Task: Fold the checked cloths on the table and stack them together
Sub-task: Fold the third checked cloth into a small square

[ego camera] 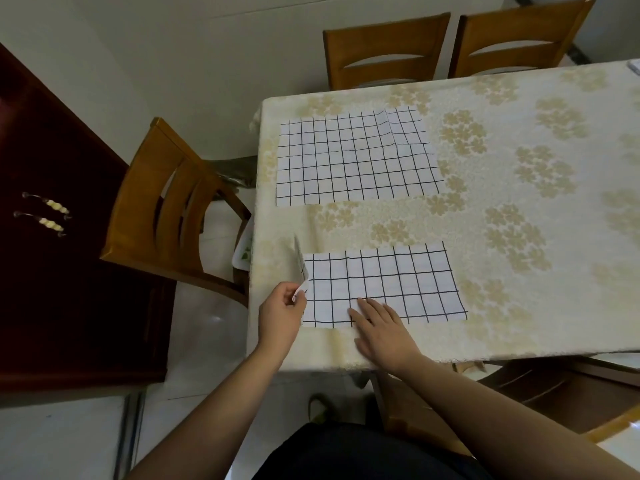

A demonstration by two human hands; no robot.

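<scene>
Your left hand (pixel 280 315) is closed in a pinch on the left end of the nearer white cloth with a black grid of checks (pixel 384 284), and that end is lifted off the surface and curled upward while the rest of the cloth lies flat. Your right hand (pixel 382 329) is open, fingers (pixel 365 306) spread and pressed flat on the near edge of the same cloth, holding nothing, with the palm resting partly on the cream tablecloth with pale gold flower clusters (pixel 519 202) that covers the table. This nearer cloth sits close to the table's near edge, towards its left corner, as a narrow rectangle. The second white checked cloth (pixel 356 157) lies further from you, fully flat and apart from the first, with a strip of bare tablecloth between them; it looks larger, shows faint crease lines, and sits near the far left corner of the table. A brown wooden chair with a slatted back (pixel 166 202) stands at the table's left end, and two more wooden chairs (pixel 450 46) stand along the far side. A dark red-brown cabinet with two pale handles (pixel 45 213) is on your left.
</scene>
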